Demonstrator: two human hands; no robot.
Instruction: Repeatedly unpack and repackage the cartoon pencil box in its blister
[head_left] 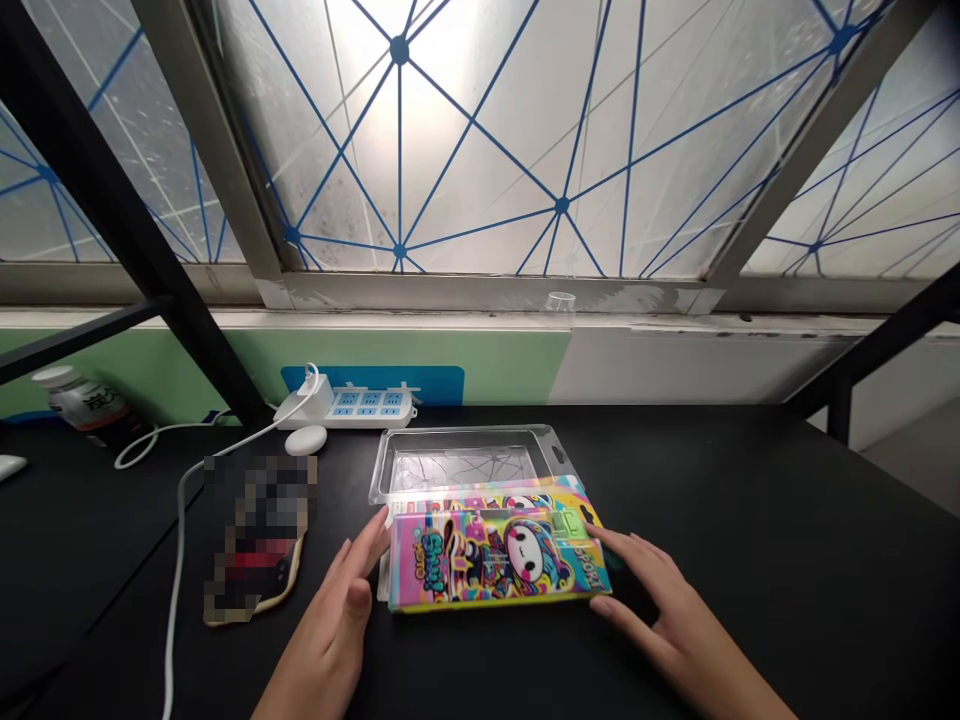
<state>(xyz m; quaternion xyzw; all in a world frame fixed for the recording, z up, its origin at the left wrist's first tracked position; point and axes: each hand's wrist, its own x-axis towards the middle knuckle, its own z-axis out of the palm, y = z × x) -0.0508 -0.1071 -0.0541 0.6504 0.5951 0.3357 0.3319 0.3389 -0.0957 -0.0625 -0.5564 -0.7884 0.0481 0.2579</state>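
Below a large window (480,150) patterned with blue lines, a black worktop (712,500) carries a colorful cartoon-printed case, bracketed at its ends by a person's two hands. The right hand (671,610) has its grip apart, a finger at the upper right edge and the thumb by the lower corner; the left hand (334,610) likewise stands with its grip apart, fingers along the left end. Neither is clamped. The printed case (502,560) lies flat at the worktop's near middle; an uneven push from either side could skew or slide it. Behind it, a clear plastic shell (465,465) sits beside a partly covered printed card (566,492), and a shove backward could drive both toward the white power strip (371,405). A sideways sweep of the left arm might bump the phone (259,540), its screen pixelated. Smallest is the case's green latch (568,524), near the right fingertip, where stray pressure could perhaps spring it.
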